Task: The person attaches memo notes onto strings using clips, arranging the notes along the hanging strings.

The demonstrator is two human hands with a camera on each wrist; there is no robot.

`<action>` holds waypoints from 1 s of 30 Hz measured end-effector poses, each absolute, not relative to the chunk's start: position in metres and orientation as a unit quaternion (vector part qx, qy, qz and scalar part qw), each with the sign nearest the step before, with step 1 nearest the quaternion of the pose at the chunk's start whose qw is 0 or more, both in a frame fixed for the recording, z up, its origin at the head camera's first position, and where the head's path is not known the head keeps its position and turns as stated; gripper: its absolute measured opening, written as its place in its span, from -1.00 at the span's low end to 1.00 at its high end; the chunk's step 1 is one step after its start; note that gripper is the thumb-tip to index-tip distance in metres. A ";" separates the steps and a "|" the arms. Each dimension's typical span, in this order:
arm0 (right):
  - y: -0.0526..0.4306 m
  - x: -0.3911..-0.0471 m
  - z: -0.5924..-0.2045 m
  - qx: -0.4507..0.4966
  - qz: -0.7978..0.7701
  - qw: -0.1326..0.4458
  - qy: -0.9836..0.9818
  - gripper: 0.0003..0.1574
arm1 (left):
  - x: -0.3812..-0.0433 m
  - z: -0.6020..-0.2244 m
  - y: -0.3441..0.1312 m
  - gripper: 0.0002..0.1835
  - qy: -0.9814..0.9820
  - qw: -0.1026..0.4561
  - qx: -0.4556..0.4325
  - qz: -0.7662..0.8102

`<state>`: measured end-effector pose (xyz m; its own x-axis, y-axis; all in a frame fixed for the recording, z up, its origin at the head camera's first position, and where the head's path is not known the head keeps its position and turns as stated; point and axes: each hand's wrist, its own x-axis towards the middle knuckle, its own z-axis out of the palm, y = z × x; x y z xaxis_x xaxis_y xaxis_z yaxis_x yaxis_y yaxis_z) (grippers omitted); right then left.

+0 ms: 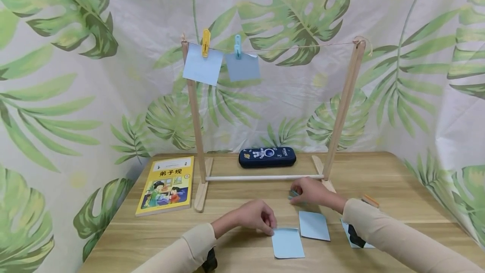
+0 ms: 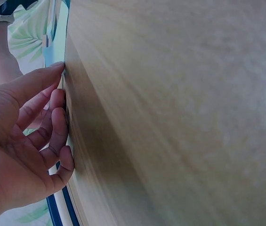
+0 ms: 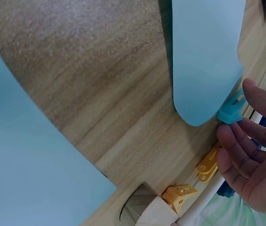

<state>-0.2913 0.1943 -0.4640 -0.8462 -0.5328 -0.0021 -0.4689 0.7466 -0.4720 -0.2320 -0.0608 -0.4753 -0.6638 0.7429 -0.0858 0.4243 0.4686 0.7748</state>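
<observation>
My left hand [image 1: 257, 217] is at the upper left corner of a light blue paper note [image 1: 288, 243] lying on the table, its thumb and curled fingers pinching that corner. In the left wrist view the thumb tip meets the note's edge, and the lower fingers rest on the wood. Further right and back, my right hand [image 1: 308, 191] holds a blue clothespin [image 3: 231, 109] between thumb and fingers, low over the table. A second blue note [image 1: 314, 225] lies between the hands. A third note [image 1: 350, 235] is partly covered by the right forearm.
A wooden frame [image 1: 342, 108] carries a string with two notes [image 1: 202, 66] hung by a yellow clothespin [image 1: 206, 42] and a blue one [image 1: 238, 45]. Behind its white bar [image 1: 261, 177] lies a pencil case [image 1: 267, 158]. A yellow book [image 1: 166, 184] lies left; orange clothespins [image 3: 208, 165] lie right.
</observation>
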 end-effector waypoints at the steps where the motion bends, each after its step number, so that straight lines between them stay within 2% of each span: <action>1: 0.194 -0.291 -0.464 -0.269 -0.233 0.067 0.932 -0.61 | -0.232 -0.476 -0.061 -0.90 0.830 0.211 0.351 0.379; 9: 0.193 -0.290 -0.465 -0.279 -0.228 0.053 0.932 -0.69 | -0.235 -0.476 -0.066 -0.96 0.821 0.218 0.325 0.415; 20: 0.198 -0.289 -0.460 -0.273 -0.247 0.068 0.927 -0.78 | -0.240 -0.475 -0.078 -0.90 0.782 0.225 0.267 0.516; 24: 0.199 -0.288 -0.453 -0.262 -0.271 0.078 0.923 -0.75 | -0.244 -0.473 -0.081 -0.82 0.772 0.205 0.232 0.555; 30: 0.205 -0.293 -0.446 -0.263 -0.309 0.067 0.911 -0.74 | -0.254 -0.464 -0.083 -0.76 0.759 0.130 0.168 0.616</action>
